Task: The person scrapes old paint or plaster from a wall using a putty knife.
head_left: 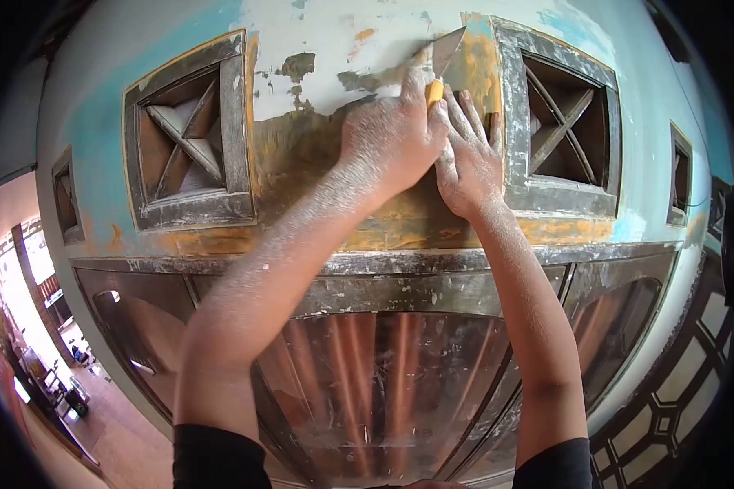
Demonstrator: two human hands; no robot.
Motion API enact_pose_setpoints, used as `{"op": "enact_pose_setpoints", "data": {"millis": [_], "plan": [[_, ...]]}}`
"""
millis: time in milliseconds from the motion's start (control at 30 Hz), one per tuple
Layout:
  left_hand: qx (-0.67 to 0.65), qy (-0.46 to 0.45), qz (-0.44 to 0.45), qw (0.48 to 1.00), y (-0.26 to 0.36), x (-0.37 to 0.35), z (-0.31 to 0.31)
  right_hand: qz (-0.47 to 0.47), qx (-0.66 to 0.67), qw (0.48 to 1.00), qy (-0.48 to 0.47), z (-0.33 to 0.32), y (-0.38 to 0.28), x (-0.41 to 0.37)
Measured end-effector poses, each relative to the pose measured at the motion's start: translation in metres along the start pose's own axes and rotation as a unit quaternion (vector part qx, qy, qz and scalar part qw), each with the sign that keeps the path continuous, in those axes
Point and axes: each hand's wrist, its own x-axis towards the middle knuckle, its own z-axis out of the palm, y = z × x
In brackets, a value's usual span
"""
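My left hand (391,134), dusted with white powder, is closed around the yellow handle (435,92) of a scraper. Its flat, wide blade (448,54) points up against the wall, beside a strip of orange-brown patching (479,69). The index finger stretches along the blade's left side. Close by on the right, my right hand (471,167) rests on the wall with fingers extended and a little apart, also coated in dust. Its fingertips reach just below the blade. Most of the handle is hidden inside my left palm.
Framed vents with crossed slats flank the hands, one left (130,147) and one right (559,196). White and turquoise paint is peeling around a bare brownish patch (302,155). Below runs a worn wooden ledge (400,262) above dark window panes (367,383). A bright doorway stands far left.
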Motion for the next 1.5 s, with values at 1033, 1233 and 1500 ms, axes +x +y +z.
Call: {"op": "enact_pose_setpoints", "data": {"millis": [1033,1233,1500], "plan": [[-0.131,0.127,0.203,0.962,-0.011,-0.012,0.061,0.274,0.606,0.745,0.051,-0.037,0.023,0.0],[0.152,0.15,0.182,0.96,-0.043,0.034,0.047,0.306,0.501,0.806,0.078,-0.06,0.085,0.006],[0.292,0.101,0.115,0.944,-0.042,0.065,0.046,0.287,0.486,0.817,0.121,-0.07,0.114,0.02]]}}
